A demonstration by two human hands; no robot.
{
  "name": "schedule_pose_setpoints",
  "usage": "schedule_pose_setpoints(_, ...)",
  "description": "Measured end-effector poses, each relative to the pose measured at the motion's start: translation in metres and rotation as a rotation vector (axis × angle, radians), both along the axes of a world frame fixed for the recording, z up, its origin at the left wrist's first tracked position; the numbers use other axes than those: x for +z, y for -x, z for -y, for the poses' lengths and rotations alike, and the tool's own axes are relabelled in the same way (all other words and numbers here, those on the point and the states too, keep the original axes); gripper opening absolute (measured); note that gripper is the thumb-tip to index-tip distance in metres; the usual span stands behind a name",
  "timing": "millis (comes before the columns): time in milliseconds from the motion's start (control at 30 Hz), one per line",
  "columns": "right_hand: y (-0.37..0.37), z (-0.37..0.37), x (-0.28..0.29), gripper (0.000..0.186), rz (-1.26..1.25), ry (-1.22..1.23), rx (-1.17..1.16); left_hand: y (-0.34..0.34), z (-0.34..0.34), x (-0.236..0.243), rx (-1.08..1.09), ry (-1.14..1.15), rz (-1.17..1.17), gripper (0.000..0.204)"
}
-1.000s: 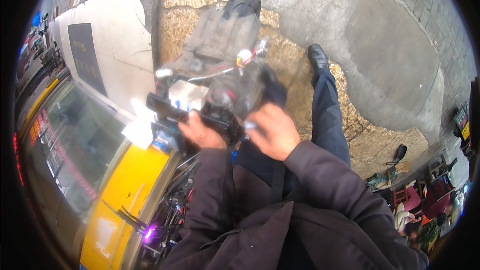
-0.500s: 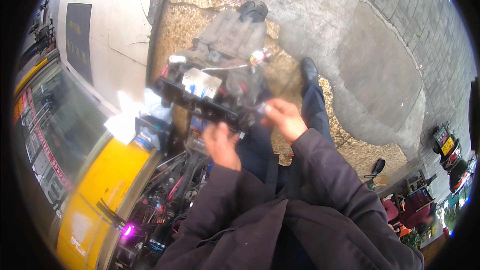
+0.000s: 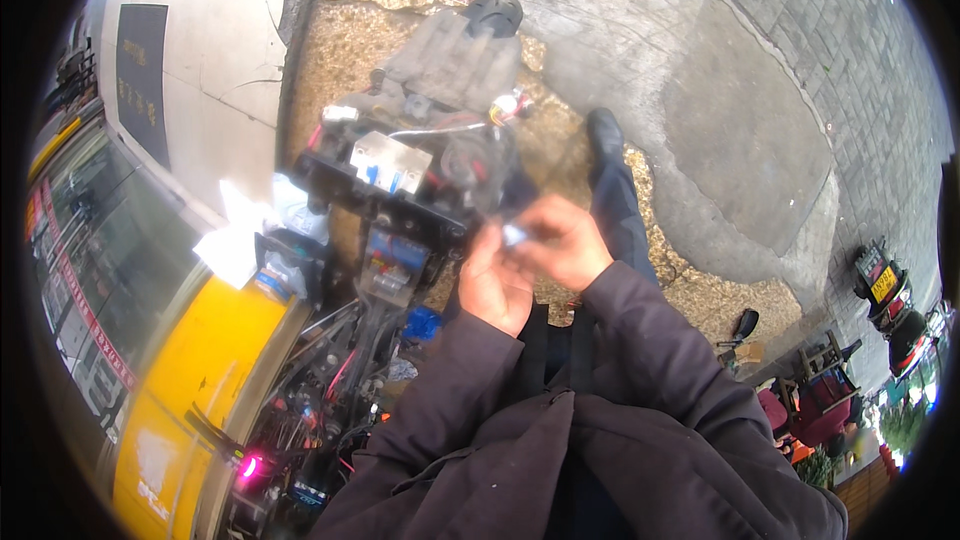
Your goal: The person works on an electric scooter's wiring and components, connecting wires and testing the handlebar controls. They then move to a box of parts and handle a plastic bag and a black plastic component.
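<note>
Just above my lap, my right hand pinches a small whitish piece, blurred and too small to name surely. Close against it on the left is my left hand, its fingers drawn together at the piece; what they grip is hidden. Beyond both hands stands a stripped-down scooter or motorbike frame with a black crossbar. A silver metal box with blue parts sits on it, and loose wires show behind. The frame's far end carries a dusty grey plastic cover.
At my left are a tangle of vehicle parts and cables, a tray of small items and a blue crumpled thing. A yellow panel lines the left side. A parked motorbike stands far right, on grey paving.
My left hand has left the black crossbar and come right to meet my right hand. The right hand has drawn slightly left, with the small piece between its fingers.
</note>
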State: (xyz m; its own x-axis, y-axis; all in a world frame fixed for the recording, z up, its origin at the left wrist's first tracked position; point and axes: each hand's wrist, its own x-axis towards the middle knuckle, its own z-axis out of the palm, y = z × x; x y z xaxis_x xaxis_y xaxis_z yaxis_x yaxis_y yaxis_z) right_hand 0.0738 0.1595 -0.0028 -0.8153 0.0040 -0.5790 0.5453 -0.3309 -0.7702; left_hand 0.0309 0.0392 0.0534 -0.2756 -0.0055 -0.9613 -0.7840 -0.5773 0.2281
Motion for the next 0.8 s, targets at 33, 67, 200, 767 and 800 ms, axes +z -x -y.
schedule_pose_setpoints(33,0.0,-0.001,0.001,0.029,-0.05,-0.069,0.009,-0.001,0.0,-0.002,-0.008,0.004,-0.007,0.017)
schedule_pose_setpoints(67,0.001,-0.002,0.002,0.03,-0.085,-0.134,0.026,-0.003,0.001,-0.004,-0.004,0.01,-0.035,0.017)
schedule_pose_setpoints(200,0.002,-0.005,0.007,0.03,-0.123,-0.249,0.066,-0.008,0.004,-0.008,-0.007,0.031,-0.056,0.016)
schedule_pose_setpoints(767,-0.005,-0.013,0.001,0.027,-0.239,-0.227,0.01,-0.014,0.012,-0.005,-0.087,-0.038,-0.043,0.017)
schedule_pose_setpoints(800,-0.004,-0.013,0.001,0.026,-0.233,-0.227,0.019,-0.014,0.012,-0.005,-0.088,-0.039,-0.056,0.017)
